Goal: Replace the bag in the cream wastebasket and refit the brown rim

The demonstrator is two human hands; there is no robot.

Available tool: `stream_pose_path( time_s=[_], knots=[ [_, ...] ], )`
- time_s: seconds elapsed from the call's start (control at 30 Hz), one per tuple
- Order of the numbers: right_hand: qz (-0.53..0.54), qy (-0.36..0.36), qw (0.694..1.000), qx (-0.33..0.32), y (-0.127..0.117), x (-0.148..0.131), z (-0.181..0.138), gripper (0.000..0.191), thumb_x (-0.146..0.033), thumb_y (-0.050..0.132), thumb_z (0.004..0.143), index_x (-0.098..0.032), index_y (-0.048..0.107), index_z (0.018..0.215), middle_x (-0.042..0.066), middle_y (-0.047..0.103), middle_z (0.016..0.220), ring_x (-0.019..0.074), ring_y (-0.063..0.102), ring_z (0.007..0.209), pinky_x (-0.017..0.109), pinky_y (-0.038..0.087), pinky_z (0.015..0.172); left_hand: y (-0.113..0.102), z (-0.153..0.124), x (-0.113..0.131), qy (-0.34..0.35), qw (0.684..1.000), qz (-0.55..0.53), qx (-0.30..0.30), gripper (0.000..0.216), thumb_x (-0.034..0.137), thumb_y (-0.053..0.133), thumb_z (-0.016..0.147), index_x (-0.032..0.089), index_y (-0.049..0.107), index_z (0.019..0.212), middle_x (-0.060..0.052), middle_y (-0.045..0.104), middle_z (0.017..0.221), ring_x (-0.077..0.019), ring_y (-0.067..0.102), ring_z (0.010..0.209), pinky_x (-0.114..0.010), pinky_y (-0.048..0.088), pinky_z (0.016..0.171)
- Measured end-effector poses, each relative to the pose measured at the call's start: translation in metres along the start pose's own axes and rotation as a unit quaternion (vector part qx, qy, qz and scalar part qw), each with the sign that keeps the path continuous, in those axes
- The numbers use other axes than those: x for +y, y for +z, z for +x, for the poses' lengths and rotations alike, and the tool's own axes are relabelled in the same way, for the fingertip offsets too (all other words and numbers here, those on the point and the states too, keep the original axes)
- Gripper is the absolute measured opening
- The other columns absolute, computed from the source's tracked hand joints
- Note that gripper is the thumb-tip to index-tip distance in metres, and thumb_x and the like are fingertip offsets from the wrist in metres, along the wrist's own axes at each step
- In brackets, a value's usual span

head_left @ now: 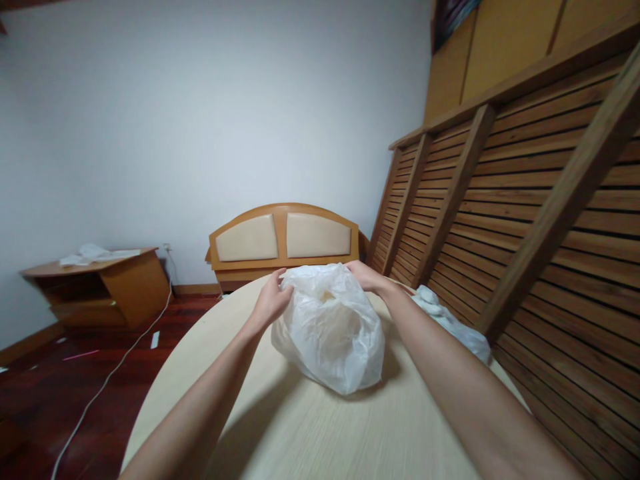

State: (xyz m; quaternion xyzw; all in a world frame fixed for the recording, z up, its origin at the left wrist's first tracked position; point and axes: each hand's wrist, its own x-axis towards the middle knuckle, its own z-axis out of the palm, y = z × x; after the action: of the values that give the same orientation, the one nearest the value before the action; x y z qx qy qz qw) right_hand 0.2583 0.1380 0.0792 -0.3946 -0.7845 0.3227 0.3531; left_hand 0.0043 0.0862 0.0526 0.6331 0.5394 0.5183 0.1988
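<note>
A translucent white plastic bag (330,330) stands puffed up on a round pale wooden table (310,433). My left hand (273,300) grips the bag's top edge on its left side, fingers curled round the plastic. On the far right side of the bag's opening, my right hand (364,275) holds the rim, its fingers partly hidden behind the plastic. Something pale shows faintly inside the bag; I cannot make out what it is.
More crumpled white plastic (450,323) lies at the table's right edge against a slatted wooden bed frame (525,220) leaning on the wall. A padded headboard (284,239) stands behind the table. A low wooden cabinet (100,287) sits left, with a white cable (115,370) across the dark floor.
</note>
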Motion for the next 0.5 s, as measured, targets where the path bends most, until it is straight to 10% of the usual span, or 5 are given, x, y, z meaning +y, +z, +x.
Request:
stream_pose_path(
  time_s=[0.2,0.5],
  knots=[
    [-0.015,-0.018,0.999,-0.023,0.002,0.000,0.000,0.017,-0.031,0.076,0.058,-0.017,0.075,0.067,0.001,0.077,0.079,0.0245,0.066,0.078,0.031,0.053,0.072,0.002,-0.007,0.011,0.148,0.984,-0.024,-0.094,0.064,0.018,0.056,0.074,0.014,0.050,0.138,-0.014,0.058,0.139,-0.0265,0.057,0.124,-0.040,0.041,0.110],
    [-0.004,-0.010,0.994,0.108,-0.011,-0.001,-0.025,0.046,-0.055,0.048,0.090,-0.015,0.071,0.096,0.011,0.073,0.105,0.0234,0.065,0.099,0.037,0.050,0.091,0.013,0.002,0.005,0.117,0.987,0.030,-0.107,0.034,0.038,0.056,0.084,0.014,0.071,0.103,-0.011,0.075,0.106,-0.0277,0.067,0.097,-0.033,0.049,0.089]
  ],
)
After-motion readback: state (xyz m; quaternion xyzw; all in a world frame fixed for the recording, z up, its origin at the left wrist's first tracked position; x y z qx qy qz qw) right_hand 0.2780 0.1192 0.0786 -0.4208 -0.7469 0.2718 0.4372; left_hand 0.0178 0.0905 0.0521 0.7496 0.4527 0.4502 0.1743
